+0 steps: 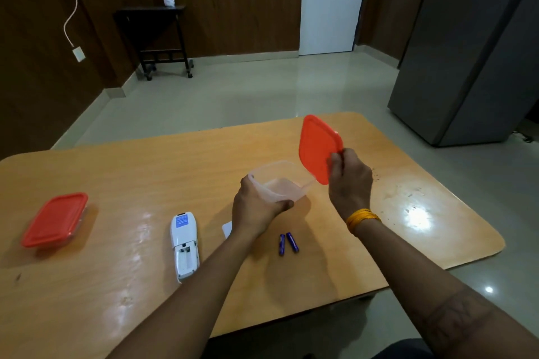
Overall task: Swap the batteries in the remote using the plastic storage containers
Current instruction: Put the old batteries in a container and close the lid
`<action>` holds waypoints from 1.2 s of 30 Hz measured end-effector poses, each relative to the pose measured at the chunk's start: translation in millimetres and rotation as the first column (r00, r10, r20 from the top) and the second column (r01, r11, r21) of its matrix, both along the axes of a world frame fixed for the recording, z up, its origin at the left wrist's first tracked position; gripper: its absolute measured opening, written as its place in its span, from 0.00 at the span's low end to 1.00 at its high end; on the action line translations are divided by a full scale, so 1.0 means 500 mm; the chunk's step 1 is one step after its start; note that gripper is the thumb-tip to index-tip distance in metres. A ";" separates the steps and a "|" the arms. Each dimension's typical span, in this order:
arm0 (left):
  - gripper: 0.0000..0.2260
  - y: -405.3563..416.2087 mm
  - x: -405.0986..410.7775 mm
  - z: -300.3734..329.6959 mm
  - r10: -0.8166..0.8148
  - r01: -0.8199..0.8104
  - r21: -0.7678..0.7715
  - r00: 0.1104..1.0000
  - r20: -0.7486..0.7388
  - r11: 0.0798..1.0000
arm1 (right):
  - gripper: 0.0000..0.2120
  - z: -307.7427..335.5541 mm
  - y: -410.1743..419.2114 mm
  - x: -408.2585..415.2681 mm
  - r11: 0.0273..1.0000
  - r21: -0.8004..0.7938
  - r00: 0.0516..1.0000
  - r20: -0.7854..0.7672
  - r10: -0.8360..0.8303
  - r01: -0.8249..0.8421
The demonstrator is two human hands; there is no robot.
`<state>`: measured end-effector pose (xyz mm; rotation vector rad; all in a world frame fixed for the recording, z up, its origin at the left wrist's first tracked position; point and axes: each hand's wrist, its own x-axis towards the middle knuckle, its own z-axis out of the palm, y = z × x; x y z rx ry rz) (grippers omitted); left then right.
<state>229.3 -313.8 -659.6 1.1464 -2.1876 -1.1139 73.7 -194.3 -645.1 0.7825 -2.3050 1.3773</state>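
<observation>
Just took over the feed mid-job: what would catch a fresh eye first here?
The orange lid, gripped raised in the right hand above the table, and the clear container held in the left hand. Below them two blue batteries lie loose; the remote lies left, its battery bay open.

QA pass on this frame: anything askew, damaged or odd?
Nothing damaged or spilled. The remote lies face down with its battery bay open and empty; two batteries lie loose on the table. The left hand holds an empty tub, the right hand its lid.
</observation>
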 end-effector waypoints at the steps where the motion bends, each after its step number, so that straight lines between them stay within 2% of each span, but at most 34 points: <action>1: 0.50 0.001 -0.004 -0.004 0.022 -0.022 0.013 1.000 0.001 1.000 | 0.14 0.001 0.009 -0.009 0.999 -0.029 0.998 0.052 -0.033 0.035; 5: 0.43 0.008 -0.017 -0.025 0.101 -0.101 0.012 0.995 -0.002 0.995 | 0.15 -0.011 0.052 -0.028 0.984 -0.082 0.958 0.253 -0.135 0.160; 10: 0.36 0.021 -0.028 -0.027 0.140 -0.140 0.011 0.990 0.022 0.990 | 0.16 -0.056 0.099 -0.041 0.969 -0.042 0.874 0.442 -0.202 0.245; 15: 0.36 0.034 -0.013 -0.026 0.145 -0.144 0.048 0.989 -0.011 0.988 | 0.13 -0.090 0.130 -0.050 0.974 0.040 0.773 0.601 -0.203 0.225; 17: 0.41 0.043 0.001 -0.030 0.135 -0.133 0.058 0.990 -0.034 0.989 | 0.13 -0.098 0.134 -0.052 0.973 0.074 0.737 0.641 -0.214 0.218; 19: 0.48 0.055 0.018 -0.033 0.108 -0.106 0.042 0.993 -0.054 0.993 | 0.14 -0.102 0.138 -0.048 0.974 0.108 0.729 0.648 -0.221 0.199; 23: 0.44 0.088 0.050 -0.027 0.076 -0.080 -0.048 0.993 -0.090 0.996 | 0.19 -0.096 0.154 -0.017 0.961 0.223 0.798 0.543 -0.262 0.164; 25: 0.36 0.103 0.067 -0.025 0.061 -0.066 -0.070 0.995 -0.078 0.995 | 0.19 -0.091 0.159 0.006 0.952 0.272 0.862 0.438 -0.255 0.143; 27: 0.23 0.115 0.085 -0.024 0.038 -0.041 -0.118 0.999 -0.030 0.992 | 0.16 -0.080 0.158 0.036 0.951 0.293 0.909 0.362 -0.206 0.099; 29: 0.12 0.126 0.101 -0.026 0.012 -0.007 -0.153 1.000 0.029 0.988 | 0.12 -0.072 0.148 0.070 0.954 0.301 0.939 0.326 -0.107 0.004; 31: 0.06 0.137 0.112 -0.030 -0.004 0.021 -0.168 0.995 0.099 0.986 | 0.08 -0.065 0.132 0.107 0.935 0.334 0.949 0.314 0.005 -0.116; 33: 0.07 0.145 0.116 -0.035 -0.005 0.043 -0.222 0.986 0.166 0.974 | 0.07 -0.065 0.115 0.142 0.890 0.394 0.948 0.297 0.112 -0.229; 36: 0.12 0.147 0.118 -0.042 0.002 0.061 -0.275 0.975 0.224 0.960 | 0.10 -0.069 0.097 0.174 0.830 0.473 0.943 0.284 0.175 -0.296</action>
